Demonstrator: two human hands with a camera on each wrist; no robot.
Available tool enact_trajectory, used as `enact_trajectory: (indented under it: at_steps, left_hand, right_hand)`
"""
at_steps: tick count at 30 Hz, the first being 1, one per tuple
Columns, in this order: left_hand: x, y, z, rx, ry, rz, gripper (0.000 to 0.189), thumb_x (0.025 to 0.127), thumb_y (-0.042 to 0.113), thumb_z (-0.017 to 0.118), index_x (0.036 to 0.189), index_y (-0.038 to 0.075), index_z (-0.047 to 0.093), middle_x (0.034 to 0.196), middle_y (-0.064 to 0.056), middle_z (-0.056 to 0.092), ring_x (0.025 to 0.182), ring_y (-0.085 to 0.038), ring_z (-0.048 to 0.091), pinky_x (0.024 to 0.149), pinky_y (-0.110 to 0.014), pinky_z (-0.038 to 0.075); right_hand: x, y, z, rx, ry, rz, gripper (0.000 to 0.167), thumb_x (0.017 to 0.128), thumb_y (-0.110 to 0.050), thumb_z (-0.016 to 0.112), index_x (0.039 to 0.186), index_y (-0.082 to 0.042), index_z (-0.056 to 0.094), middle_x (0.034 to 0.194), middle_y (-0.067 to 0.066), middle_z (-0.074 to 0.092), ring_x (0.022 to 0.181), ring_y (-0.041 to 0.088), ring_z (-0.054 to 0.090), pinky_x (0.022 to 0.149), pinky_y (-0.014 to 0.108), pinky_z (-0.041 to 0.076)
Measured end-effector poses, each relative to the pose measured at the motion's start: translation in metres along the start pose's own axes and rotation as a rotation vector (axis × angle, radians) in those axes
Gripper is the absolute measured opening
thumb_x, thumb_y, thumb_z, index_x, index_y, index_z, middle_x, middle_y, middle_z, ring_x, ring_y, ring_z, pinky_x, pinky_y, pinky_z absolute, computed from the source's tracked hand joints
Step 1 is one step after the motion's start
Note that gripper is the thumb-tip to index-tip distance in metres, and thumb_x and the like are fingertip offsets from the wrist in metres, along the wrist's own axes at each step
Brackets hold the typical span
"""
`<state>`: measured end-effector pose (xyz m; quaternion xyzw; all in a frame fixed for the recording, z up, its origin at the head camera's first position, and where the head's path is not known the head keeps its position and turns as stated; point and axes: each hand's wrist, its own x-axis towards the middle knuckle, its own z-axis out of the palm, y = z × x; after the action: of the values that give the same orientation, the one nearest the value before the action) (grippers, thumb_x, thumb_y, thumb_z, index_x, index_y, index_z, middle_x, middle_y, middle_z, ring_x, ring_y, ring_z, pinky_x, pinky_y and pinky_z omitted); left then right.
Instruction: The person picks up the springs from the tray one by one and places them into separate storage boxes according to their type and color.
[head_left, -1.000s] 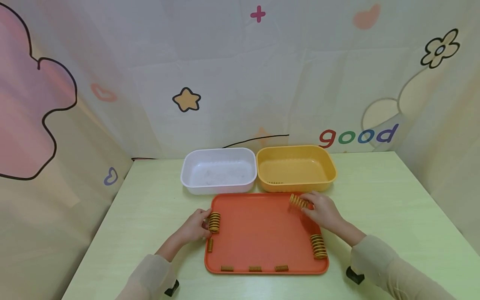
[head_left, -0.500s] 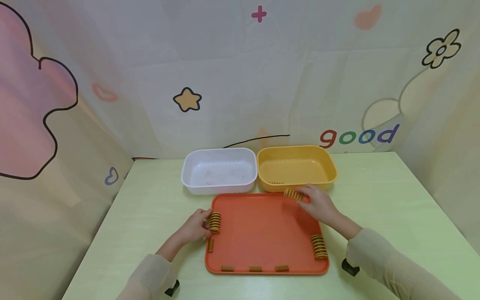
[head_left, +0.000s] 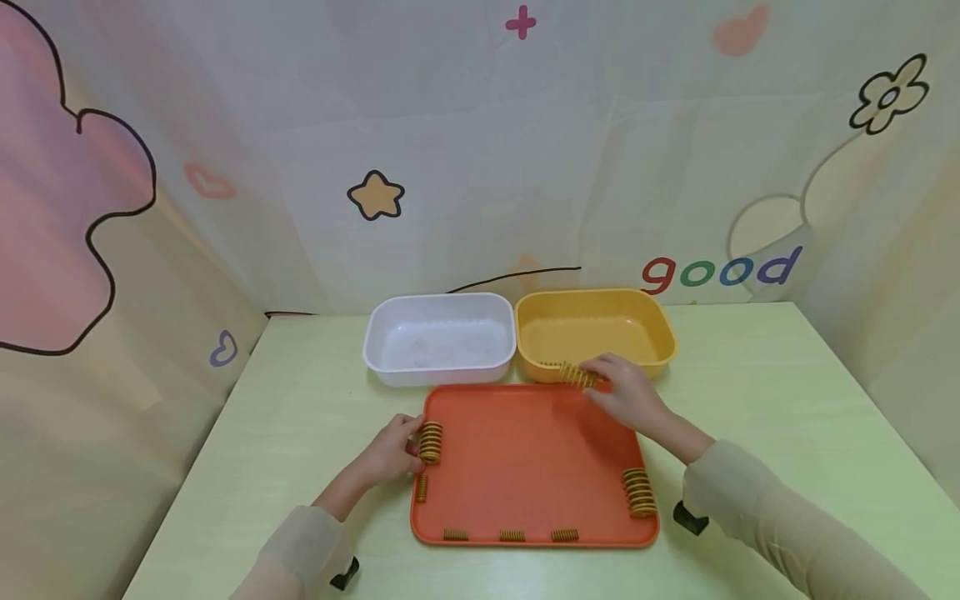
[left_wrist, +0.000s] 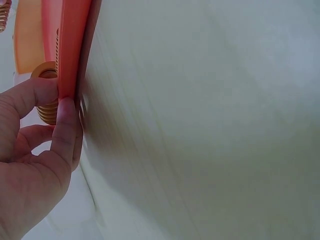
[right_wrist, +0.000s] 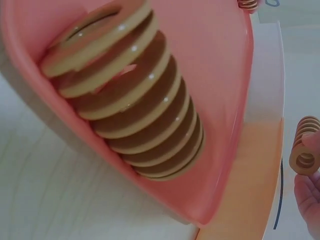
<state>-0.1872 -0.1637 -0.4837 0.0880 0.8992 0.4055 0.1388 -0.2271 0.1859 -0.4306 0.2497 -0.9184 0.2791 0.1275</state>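
Note:
In the head view, my right hand (head_left: 628,398) pinches one end of a golden coil spring (head_left: 576,375), holding it over the near rim of the yellow bin (head_left: 660,354). The right wrist view shows the far end of this spring (right_wrist: 305,159) beyond the tray. My left hand (head_left: 388,454) grips the left rim of the red-orange tray (head_left: 525,467), thumb on the inner side and fingers outside. A large spring (head_left: 431,442) lies on the tray right beside those fingers. Another large spring (head_left: 639,492) rests along the right rim.
Small springs lie along the tray's edges: one at the left (head_left: 422,488), others at the front, including a middle one (head_left: 512,536). A white bin (head_left: 439,379) adjoins the yellow bin behind the tray. Inside the yellow bin, a spring (head_left: 550,364) shows near the front wall.
My right hand has moved up and left with the spring, from over the tray's back right corner to the yellow bin's front rim. My left hand stays at the tray rim.

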Motion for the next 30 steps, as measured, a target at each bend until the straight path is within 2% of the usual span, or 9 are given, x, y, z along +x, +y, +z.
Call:
enact_trajectory:
  at_steps: [8, 20, 30]
  left_hand:
    - [0.000, 0.000, -0.001, 0.006, 0.006, 0.009, 0.078, 0.061, -0.013, 0.063, 0.132, -0.007, 0.033, 0.100, -0.013, 0.040, 0.072, -0.014, 0.045, 0.059, -0.022, 0.038]
    - [0.000, 0.000, 0.000, -0.025, -0.010, -0.006, 0.078, 0.062, -0.013, 0.064, 0.133, -0.007, 0.032, 0.103, -0.014, 0.040, 0.072, -0.014, 0.046, 0.058, -0.021, 0.039]
    - [0.000, 0.001, -0.001, -0.016, -0.010, -0.019, 0.078, 0.063, -0.012, 0.065, 0.133, -0.006, 0.032, 0.103, -0.013, 0.040, 0.073, -0.014, 0.046, 0.059, -0.022, 0.040]
  right_hand:
    - [0.009, -0.003, 0.002, 0.013, -0.007, -0.010, 0.031, 0.072, -0.008, 0.069, 0.102, 0.000, 0.063, 0.094, 0.012, 0.061, 0.084, 0.025, 0.058, 0.073, 0.039, 0.048]
    - [0.020, -0.007, 0.007, 0.033, -0.015, -0.015, 0.032, 0.072, -0.006, 0.069, 0.103, 0.000, 0.063, 0.096, 0.012, 0.060, 0.085, 0.025, 0.057, 0.074, 0.040, 0.047]
    - [0.031, -0.012, 0.012, 0.048, -0.018, -0.017, 0.031, 0.072, -0.006, 0.068, 0.102, 0.002, 0.063, 0.095, 0.014, 0.061, 0.083, 0.026, 0.057, 0.072, 0.039, 0.047]
